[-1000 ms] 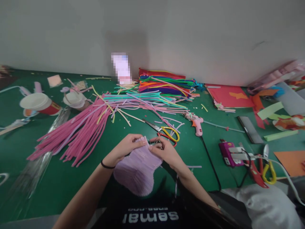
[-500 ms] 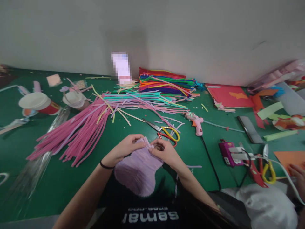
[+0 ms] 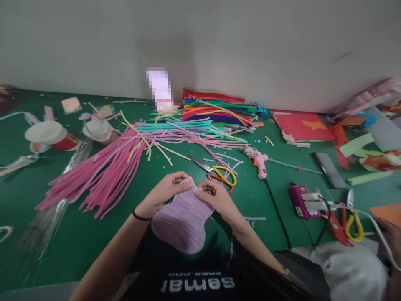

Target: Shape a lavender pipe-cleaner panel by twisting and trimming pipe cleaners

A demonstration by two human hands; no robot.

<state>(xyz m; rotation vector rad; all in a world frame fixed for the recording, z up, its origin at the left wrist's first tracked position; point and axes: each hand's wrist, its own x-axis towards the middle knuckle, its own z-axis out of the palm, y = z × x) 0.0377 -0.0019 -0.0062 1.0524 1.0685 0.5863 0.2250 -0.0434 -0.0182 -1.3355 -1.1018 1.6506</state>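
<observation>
A lilac piece made of pipe cleaners laid side by side [image 3: 181, 221], shaped like a stocking, hangs between my hands over the near edge of the table. My left hand [image 3: 166, 190] pinches its upper edge on the left. On the upper right edge, my right hand [image 3: 216, 198] is closed with thumb and fingers. Just beyond the right hand lie scissors [image 3: 224, 173] with yellow and red handles, blades pointing left. Loose lilac pipe cleaner pieces are scattered around them.
Pink pipe cleaners [image 3: 109, 175] spread on the left, multicoloured bundles [image 3: 216, 108] behind. A pink glue gun [image 3: 260, 165] with a black cord lies to the right, near a phone [image 3: 328, 169] and a purple power block [image 3: 299, 202]. Paper cups [image 3: 46, 133] stand left; another person's hand [image 3: 390, 234] is far right.
The lilac piece has shifted up slightly in my hands, which keep their grip. At far right, the orange paper and the other person's hand have moved a little.
</observation>
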